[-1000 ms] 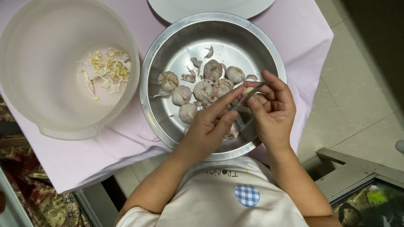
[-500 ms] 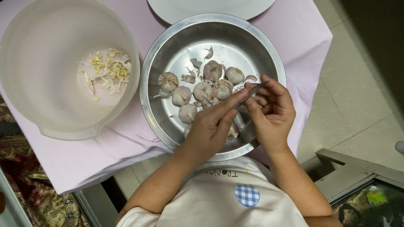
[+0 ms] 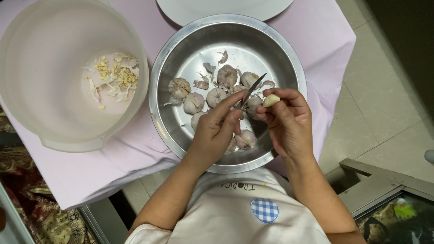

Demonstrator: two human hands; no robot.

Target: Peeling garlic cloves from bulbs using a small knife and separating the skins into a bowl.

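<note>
- Over the round shiny steel basin (image 3: pixel 181 135), at about 4 o'clock of its inside, both hands now work close together; half a second ago the right hand's fingers were more spread, and now they are drawn in around one pale cream garlic clove (image 3: pixel 271 100).
- The right hand (image 3: pixel 289 126) pinches this clove between thumb and first fingers, with the clove's tip showing at 12 o'clock of the hand.
- The left hand (image 3: pixel 217 133) is closed around a small thin-bladed knife (image 3: pixel 253 88); the blade now points up toward 1 o'clock and its tip is clear of the fingers, where before it was mostly hidden.
- By my judgement the clove has been lifted free of the heads and the blade is set to peel it.
- The clove looks smooth, plump and mostly bare of skin.
- Whole purplish-white garlic heads (image 3: pixel 217 90) lie at the basin's middle, with loose skins.
- At 9 o'clock stands a big white plastic bowl (image 3: pixel 27 90) holding peel scraps (image 3: pixel 115 77).
</note>
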